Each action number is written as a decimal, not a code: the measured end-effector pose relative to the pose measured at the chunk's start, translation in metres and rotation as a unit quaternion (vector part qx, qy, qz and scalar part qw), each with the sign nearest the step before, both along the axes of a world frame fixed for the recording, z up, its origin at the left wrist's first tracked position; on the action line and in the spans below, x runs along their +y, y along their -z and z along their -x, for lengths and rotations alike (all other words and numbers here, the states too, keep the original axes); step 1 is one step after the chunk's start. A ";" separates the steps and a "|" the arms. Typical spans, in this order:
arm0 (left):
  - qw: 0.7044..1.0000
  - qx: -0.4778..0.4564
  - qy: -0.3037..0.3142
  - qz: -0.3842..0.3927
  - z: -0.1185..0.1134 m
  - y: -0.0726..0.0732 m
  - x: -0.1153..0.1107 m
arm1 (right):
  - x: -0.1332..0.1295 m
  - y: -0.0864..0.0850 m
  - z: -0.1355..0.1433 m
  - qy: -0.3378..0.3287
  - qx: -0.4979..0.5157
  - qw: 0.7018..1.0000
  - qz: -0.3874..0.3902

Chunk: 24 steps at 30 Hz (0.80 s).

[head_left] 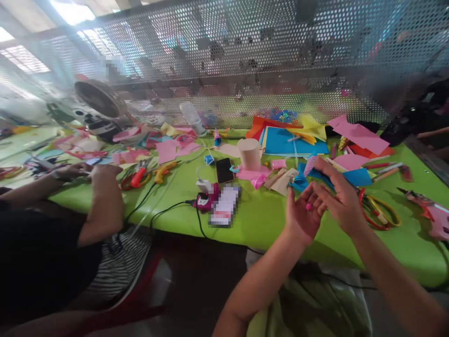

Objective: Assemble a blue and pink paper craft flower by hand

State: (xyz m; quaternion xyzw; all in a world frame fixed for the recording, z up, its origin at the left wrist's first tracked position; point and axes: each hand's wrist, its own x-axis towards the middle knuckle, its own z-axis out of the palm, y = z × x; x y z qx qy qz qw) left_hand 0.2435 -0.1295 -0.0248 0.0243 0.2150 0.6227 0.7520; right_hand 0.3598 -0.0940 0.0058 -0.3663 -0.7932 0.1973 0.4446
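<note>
Small, round, bright-pink piece (308, 206) against the curled, unclosed fingers of the left hand (302, 216); right hand (339, 199) touches a patterned, pale-lilac piece (310, 165), grip unclear.

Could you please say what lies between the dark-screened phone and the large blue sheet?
In the head view: a beige cylinder, pink paper and a small light-blue piece.

Pink bit (308, 207), in left hand (300, 214): too small to tell. Lilac piece (310, 165): lower end hidden, apparently by right hand (338, 194). Phone (225, 206), near tabletop's (261, 217) front edge: screen blurred out. Pink tool (439, 222), tabletop's right end: cut off. Co-worker (45, 262), tabletop's left front: cut off by picture's edge.
</note>
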 end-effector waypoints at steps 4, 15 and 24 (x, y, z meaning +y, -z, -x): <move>1.000 0.007 -0.019 -0.019 0.002 -0.004 0.004 | -0.006 0.009 -0.011 -0.003 -0.049 0.997 -0.059; 0.998 0.036 0.003 -0.056 0.004 -0.012 0.004 | -0.007 0.028 -0.010 0.006 -0.043 0.997 -0.067; 0.970 0.216 -0.064 -0.096 0.020 -0.015 0.044 | 0.007 0.012 -0.035 0.051 0.078 0.995 0.037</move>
